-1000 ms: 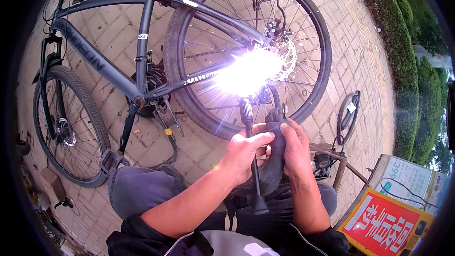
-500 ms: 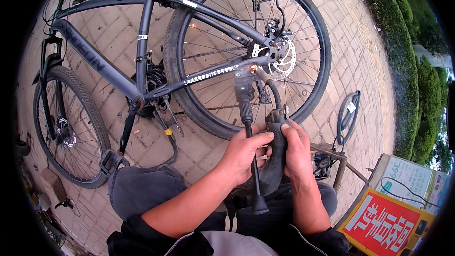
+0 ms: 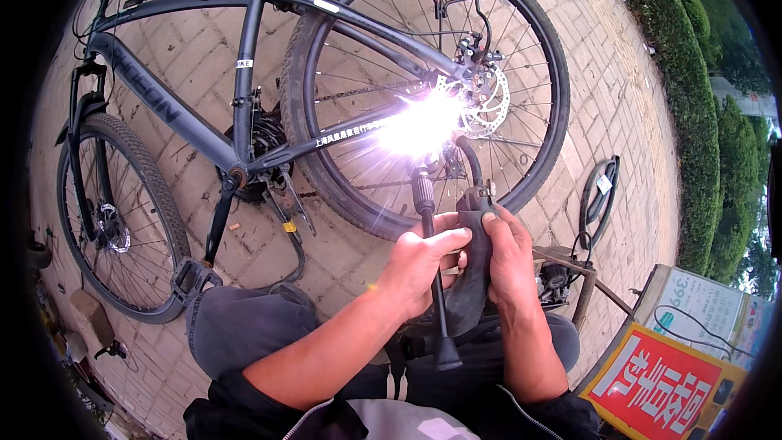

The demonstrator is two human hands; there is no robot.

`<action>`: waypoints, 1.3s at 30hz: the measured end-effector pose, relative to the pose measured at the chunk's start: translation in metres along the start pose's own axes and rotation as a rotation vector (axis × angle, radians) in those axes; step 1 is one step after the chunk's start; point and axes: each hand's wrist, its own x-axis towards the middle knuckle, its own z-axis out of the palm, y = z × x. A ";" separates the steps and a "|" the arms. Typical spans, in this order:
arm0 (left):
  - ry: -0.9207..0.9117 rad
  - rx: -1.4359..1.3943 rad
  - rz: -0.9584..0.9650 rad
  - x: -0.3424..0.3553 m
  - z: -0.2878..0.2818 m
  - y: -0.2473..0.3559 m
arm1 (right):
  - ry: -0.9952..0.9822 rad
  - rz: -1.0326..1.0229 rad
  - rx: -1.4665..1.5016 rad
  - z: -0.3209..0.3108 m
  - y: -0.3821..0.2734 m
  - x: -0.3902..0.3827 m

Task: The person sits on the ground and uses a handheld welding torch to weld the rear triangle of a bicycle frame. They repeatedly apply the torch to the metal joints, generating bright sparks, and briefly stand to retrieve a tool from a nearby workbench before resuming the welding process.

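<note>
A grey bicycle (image 3: 167, 106) lies before me, its rear wheel (image 3: 554, 73) at the upper middle. My right hand (image 3: 511, 257) is closed round the dark handle of a welding torch (image 3: 475, 257). From the other side my left hand (image 3: 411, 269) also grips the torch, its thumb pressed on the handle. The curved torch neck (image 3: 472, 159) leads up to a glaring white arc (image 3: 423, 124) near the rear hub, which hides the tip and the joint. A black kickstand (image 3: 440, 310) with a rubber foot runs down across my left fingers.
Brick paving (image 3: 603, 90) lies beneath, with a hedge (image 3: 688, 114) along the right. A coiled black cable (image 3: 599, 204) rests on the bricks. At lower right stand a metal frame (image 3: 586, 297) and a red-and-yellow sign (image 3: 660, 383). My knees are below the torch.
The small orange glow by the rear hub has flared into a large white arc with rays, covering the kickstand's upper end. My hands and the torch look almost unmoved.
</note>
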 end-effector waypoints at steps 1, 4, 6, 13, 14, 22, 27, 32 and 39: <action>0.005 0.000 -0.001 0.000 0.000 0.000 | 0.004 -0.001 0.000 0.000 0.000 0.000; -0.021 -0.013 0.000 0.001 0.000 0.000 | -0.024 0.012 -0.007 -0.002 -0.003 -0.003; -0.065 0.004 0.002 0.004 -0.005 -0.001 | -0.048 0.051 0.002 -0.006 -0.003 -0.003; -0.071 -0.002 0.003 0.003 -0.004 -0.001 | -0.030 0.032 0.028 -0.006 0.001 0.000; -0.063 0.002 0.005 0.003 -0.003 -0.002 | -0.028 0.022 0.024 -0.005 0.002 0.000; -0.057 0.006 0.010 0.002 -0.002 -0.001 | -0.019 0.022 0.024 -0.005 0.002 0.002; -0.077 0.003 0.029 0.004 -0.005 -0.003 | -0.053 0.027 0.007 -0.004 -0.001 0.000; -0.017 0.010 0.013 0.002 -0.003 -0.002 | -0.018 0.001 -0.001 -0.003 0.001 0.002; -0.034 0.005 0.012 0.001 -0.001 0.000 | -0.020 0.004 -0.008 -0.005 0.003 0.001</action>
